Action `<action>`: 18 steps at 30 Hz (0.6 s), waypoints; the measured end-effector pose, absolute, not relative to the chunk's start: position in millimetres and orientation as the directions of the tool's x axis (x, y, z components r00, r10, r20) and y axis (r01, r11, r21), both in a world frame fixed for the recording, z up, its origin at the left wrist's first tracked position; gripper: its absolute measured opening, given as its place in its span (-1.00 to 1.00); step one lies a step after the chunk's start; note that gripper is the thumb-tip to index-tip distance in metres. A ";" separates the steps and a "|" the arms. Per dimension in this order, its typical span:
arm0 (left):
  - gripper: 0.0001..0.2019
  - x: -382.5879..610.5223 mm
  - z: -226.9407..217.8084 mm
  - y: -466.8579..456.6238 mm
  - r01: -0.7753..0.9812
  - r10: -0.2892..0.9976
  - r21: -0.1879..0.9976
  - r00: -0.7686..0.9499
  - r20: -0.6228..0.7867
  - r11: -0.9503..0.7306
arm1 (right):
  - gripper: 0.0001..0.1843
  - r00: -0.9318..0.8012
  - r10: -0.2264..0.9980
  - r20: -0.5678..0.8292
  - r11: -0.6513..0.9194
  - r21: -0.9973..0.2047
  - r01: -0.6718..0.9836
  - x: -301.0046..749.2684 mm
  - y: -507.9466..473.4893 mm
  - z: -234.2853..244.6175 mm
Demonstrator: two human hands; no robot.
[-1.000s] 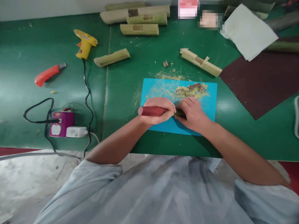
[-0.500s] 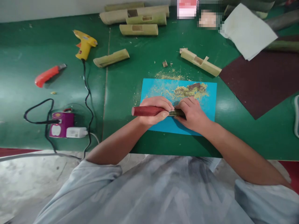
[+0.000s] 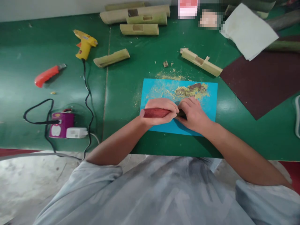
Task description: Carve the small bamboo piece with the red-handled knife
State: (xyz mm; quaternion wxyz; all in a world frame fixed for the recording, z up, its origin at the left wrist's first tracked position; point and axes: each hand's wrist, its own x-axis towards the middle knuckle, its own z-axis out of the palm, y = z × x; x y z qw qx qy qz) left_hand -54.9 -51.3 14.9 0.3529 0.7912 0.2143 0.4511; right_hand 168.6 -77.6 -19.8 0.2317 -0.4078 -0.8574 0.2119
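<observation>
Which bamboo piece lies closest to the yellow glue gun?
The short piece by itself, just right of the glue gun; the others sit farther back or farther right.

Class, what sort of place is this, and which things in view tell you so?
Probably a craft workshop: notched bamboo pieces and a yellow glue gun lie on the green table, and pale shavings are scattered over the blue sheet.

Your left grip (image 3: 161, 103) covers the front of the red handle (image 3: 154, 112), hiding what it joins. Your right grip (image 3: 194, 113) conceals most of the dark piece (image 3: 182, 115). Pixelated patches (image 3: 187, 8) mask things up top. The right edge cuts off your brown sheet (image 3: 255, 89) and an unclear white object (image 3: 297, 117).
</observation>
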 end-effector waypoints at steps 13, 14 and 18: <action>-0.84 -59.2 8.1 -58.1 0.134 0.746 0.779 0.426 0.513 -0.612 | -0.85 -0.578 0.792 0.199 0.572 -0.573 0.587 171.5 -75.5 -18.5; -0.81 -60.3 5.0 -58.2 0.134 0.767 0.791 0.382 0.515 -0.597 | -0.84 -0.576 0.792 0.203 0.573 -0.571 0.587 171.6 -75.5 -18.4; -0.83 -59.5 0.0 -57.3 0.056 0.814 0.848 0.319 0.485 -0.527 | -0.81 -0.573 0.784 0.240 0.596 -0.550 0.585 171.5 -74.9 -19.3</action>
